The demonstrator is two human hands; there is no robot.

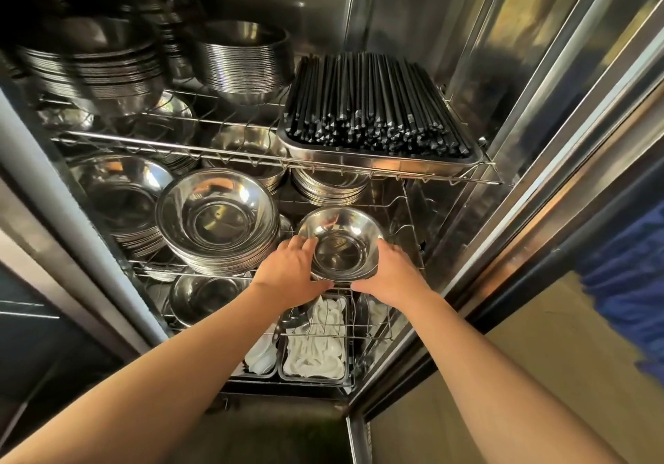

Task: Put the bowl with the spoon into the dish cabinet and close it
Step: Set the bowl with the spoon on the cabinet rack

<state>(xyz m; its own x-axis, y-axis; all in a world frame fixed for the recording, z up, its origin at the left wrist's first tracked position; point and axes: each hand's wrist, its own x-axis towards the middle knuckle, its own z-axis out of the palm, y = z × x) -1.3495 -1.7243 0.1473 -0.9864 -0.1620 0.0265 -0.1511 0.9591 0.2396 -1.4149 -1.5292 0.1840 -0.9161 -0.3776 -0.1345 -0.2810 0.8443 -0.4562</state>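
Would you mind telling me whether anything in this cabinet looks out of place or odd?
One thing: the bowl held by the left hand and right hand has no spoon showing inside. Otherwise the stacks and the chopstick tray sit tidy.

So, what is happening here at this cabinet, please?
A person is putting a small steel bowl into an open dish cabinet. The left hand and the right hand grip its rim from both sides at the middle wire shelf, right of a stack of larger bowls. No spoon shows inside it. A tray of black chopsticks sits on the shelf above. The cabinet is not yet closed.
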